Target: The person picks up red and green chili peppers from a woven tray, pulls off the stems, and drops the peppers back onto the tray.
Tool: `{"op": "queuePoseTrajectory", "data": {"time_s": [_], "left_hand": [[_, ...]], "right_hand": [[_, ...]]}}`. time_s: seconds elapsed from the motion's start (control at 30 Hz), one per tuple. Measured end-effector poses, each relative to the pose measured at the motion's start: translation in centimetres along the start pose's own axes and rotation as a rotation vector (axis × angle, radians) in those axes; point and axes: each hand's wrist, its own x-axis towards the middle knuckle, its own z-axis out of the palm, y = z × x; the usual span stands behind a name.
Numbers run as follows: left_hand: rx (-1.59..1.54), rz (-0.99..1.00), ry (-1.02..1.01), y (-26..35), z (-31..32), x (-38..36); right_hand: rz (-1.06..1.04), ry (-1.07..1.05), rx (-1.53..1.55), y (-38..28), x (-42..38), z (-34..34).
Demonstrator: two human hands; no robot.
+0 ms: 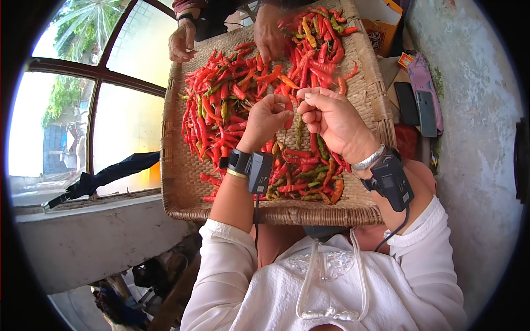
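My left hand [266, 120] is closed, with a red chili pepper [289, 117] pinched between thumb and fingers. Close beside it, my right hand [330, 117] has its thumb and index finger pressed together; anything between those fingertips is too small to make out. Both hands are above a woven tray [265, 214] that holds heaps of chili peppers [207, 118], mostly red with some green and orange ones. A looser group of red and greenish peppers [301, 176] lies between my forearms. More red peppers [326, 49] are piled toward the far right.
Across the tray, another person's hand [269, 34] reaches into the peppers, and that person's other hand [181, 43] is over the far left rim. A folded umbrella [113, 175] lies on the windowsill. Two phones [425, 113] and a yellow box [382, 23] sit right of the tray.
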Motion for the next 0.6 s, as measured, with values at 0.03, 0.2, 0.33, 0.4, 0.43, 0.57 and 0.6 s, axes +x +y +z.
{"op": "queuePoseTrajectory", "data": {"time_s": [0.03, 0.2, 0.33, 0.4, 0.43, 0.57, 0.6], "left_hand": [[-0.044, 0.059, 0.15, 1.3, 0.0, -0.2], [0.67, 0.175, 0.429, 1.1, -3.5, -1.0], [1.053, 0.07, 0.254, 0.3, -4.2, -3.0], [1.157, -0.011, 0.21, 0.7, -3.9, -3.5], [1.157, -0.012, 0.213, 0.7, -3.9, -3.6], [1.268, -0.091, 0.255, 0.2, -3.4, -3.2], [1.312, -0.1, 0.253, -0.1, -3.4, -3.0]], "right_hand": [[-0.003, -0.003, -0.003, 0.0, 0.0, 0.0], [0.01, 0.001, -0.028, 0.2, -0.1, 0.1], [0.021, -0.013, -0.039, 0.4, 0.1, 0.1], [0.03, -0.017, -0.045, 0.6, 0.2, 0.1], [0.036, -0.019, -0.052, 0.7, 0.2, 0.1], [0.022, -0.01, -0.066, 0.6, 0.0, 0.2], [0.026, -0.023, -0.055, 0.5, 0.0, 0.0]]}}
